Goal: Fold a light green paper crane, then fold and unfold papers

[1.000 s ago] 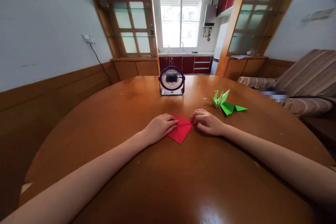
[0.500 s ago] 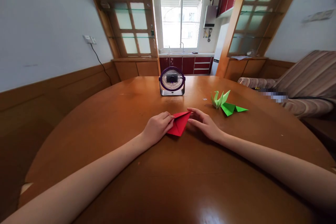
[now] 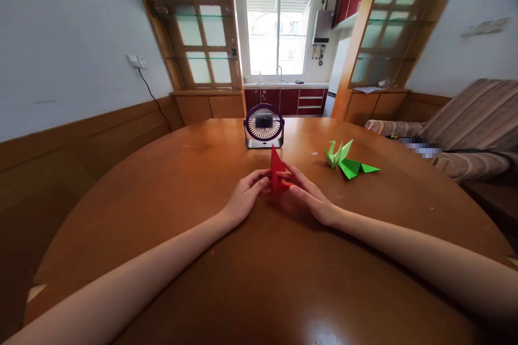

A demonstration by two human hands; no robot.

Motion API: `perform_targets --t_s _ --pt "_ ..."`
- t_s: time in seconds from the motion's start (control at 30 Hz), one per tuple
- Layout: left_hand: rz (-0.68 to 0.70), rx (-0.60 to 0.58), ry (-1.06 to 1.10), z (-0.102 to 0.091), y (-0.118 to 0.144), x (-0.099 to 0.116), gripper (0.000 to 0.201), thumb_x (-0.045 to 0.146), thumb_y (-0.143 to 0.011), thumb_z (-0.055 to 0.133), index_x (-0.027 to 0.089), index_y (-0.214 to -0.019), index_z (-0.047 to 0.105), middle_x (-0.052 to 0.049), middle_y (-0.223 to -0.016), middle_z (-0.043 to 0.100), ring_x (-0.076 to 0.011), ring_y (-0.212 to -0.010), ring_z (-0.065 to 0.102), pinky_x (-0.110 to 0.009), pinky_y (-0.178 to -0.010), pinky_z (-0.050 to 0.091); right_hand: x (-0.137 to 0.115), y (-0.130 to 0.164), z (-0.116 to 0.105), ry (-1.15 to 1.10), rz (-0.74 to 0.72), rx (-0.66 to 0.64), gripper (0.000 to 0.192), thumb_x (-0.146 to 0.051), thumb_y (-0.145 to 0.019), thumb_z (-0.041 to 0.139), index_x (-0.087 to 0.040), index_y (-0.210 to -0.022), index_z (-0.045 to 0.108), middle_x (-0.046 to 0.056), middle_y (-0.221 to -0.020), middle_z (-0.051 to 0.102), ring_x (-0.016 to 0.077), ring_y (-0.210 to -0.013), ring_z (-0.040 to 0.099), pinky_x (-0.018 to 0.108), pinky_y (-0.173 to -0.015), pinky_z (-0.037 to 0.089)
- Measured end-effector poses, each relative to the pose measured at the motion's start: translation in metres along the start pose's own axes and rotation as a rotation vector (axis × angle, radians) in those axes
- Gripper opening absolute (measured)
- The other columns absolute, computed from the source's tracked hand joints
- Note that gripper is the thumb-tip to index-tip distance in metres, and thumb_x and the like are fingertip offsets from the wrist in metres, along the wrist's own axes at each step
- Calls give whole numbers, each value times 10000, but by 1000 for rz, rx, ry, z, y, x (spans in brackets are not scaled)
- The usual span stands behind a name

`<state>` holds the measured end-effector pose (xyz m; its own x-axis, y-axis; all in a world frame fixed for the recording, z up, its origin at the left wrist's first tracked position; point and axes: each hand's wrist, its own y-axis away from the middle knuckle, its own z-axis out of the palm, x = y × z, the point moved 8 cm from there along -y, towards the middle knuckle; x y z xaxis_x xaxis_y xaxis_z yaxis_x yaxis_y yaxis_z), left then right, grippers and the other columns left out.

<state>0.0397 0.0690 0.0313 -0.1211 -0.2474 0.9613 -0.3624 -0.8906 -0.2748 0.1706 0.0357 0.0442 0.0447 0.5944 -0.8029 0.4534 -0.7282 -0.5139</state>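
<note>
A red folded paper (image 3: 277,170) stands tilted up on its edge between my hands, a little above the middle of the table. My left hand (image 3: 246,194) is closed on its left side, thumb and fingers pinching the lower part. From the right, my right hand (image 3: 309,191) holds the same paper, with some fingers behind or inside a fold and the thumb in front. The lower edge of the paper is slightly blurred, and the fingertips partly hide it.
On the brown wooden table (image 3: 182,172), a purple desk fan (image 3: 264,126) stands beyond the paper. To the right lie a light green paper crane (image 3: 338,155) and a bright green folded paper (image 3: 356,168). A striped sofa (image 3: 469,118) is at the far right.
The red paper has been lifted from lying nearly flat to standing upright. My right hand has moved left and taken hold of it. My left hand has shifted its grip.
</note>
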Motion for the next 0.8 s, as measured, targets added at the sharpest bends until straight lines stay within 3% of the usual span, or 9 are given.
perform_targets --t_s 0.13,0.33,0.43,0.5,0.57,0.67,0.8 --pt "-146 28 322 6 2 -12 296 253 -786 628 166 -1067 595 -97 -1072 690 -236 -972 664 -346 -795 542 -4 0 -3 135 -69 20 601 -443 -920 526 -287 -1463 320 65 -1479 411 246 -1362 379 469 -1140 295" --pt "-251 -31 384 10 3 -18 312 199 -752 624 160 -1061 608 -95 -1023 701 -230 -926 677 -385 -839 540 -6 0 -2 413 -144 -9 561 -294 -929 518 -242 -1454 328 113 -1425 459 243 -1318 427 472 -1112 334" --pt "-314 -62 200 1 1 -26 329 217 -717 680 143 -1031 618 -105 -977 707 -229 -862 688 -372 -795 551 2 0 1 513 -101 -86 534 -270 -924 509 -197 -1433 364 140 -1403 476 257 -1305 434 489 -1095 348" --pt "-282 -31 34 -15 -2 -26 377 236 -695 707 139 -1043 599 -116 -996 699 -228 -844 687 -360 -753 558 10 0 4 557 -47 -145 513 -270 -919 510 -161 -1408 402 160 -1378 498 265 -1276 464 491 -1075 370" --pt "-166 32 -177 -35 -6 -17 456 255 -688 712 148 -1103 557 -125 -1069 674 -232 -882 673 -368 -744 561 16 0 7 588 -4 -195 505 -271 -913 514 -143 -1393 425 168 -1358 518 270 -1254 485 493 -1059 386" --pt "96 39 -630 -50 -7 8 570 286 -724 692 176 -1247 497 -140 -1276 563 -271 -1112 586 -430 -885 524 21 2 10 642 22 -241 499 -264 -910 512 -165 -1394 437 152 -1349 536 277 -1250 487 508 -1051 384" --pt "338 -218 -1051 -38 0 15 451 277 -872 530 217 -1318 505 -113 -1463 404 -267 -1336 403 -461 -1093 356 20 3 12 679 -5 -289 413 -235 -917 491 -184 -1325 532 130 -1340 553 265 -1248 491 497 -1069 363"
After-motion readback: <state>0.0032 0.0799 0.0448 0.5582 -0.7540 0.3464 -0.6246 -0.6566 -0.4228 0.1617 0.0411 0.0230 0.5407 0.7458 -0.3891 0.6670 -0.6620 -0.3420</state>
